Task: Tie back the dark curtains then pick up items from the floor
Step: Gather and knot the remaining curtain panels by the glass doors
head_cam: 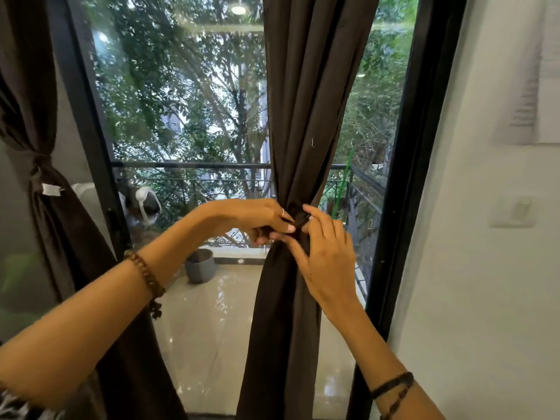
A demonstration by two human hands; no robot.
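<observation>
At far left a dark brown fabric curtain (45, 189) hangs knotted. Right of centre, the left hand (260, 221) and right hand (325, 256) pinch a dark tie at the waist of the second dark brown curtain (306, 116).

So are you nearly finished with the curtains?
About halfway. The left curtain already looks cinched with a knot. The left hand and right hand are both working the tie around the gathered right curtain; it looks not yet secured. Picking things up from the floor comes after that, and none of those items show here.
</observation>
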